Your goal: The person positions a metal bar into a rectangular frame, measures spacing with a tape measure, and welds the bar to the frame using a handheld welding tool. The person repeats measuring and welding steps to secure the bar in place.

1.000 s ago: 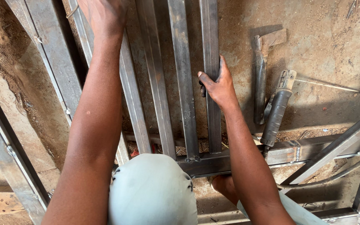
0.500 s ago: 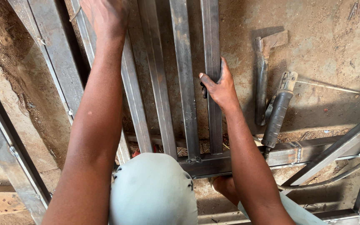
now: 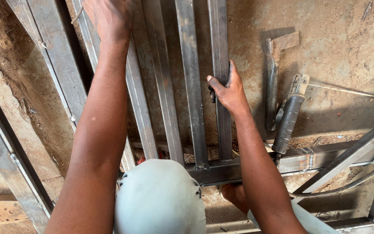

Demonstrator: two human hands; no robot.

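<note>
A dusty, sandy concrete floor fills the frame. A welded frame of grey square steel tubes lies on it from the top centre down. Right of it lie a rusty chipping hammer, a black-handled electrode holder and a thin welding rod.

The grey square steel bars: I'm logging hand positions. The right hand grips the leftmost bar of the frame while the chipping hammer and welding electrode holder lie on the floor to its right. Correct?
Not quite. The head view shows the right hand on the rightmost grey square steel bar, not the leftmost. The chipping hammer and welding electrode holder do lie on the floor to its right.
</note>
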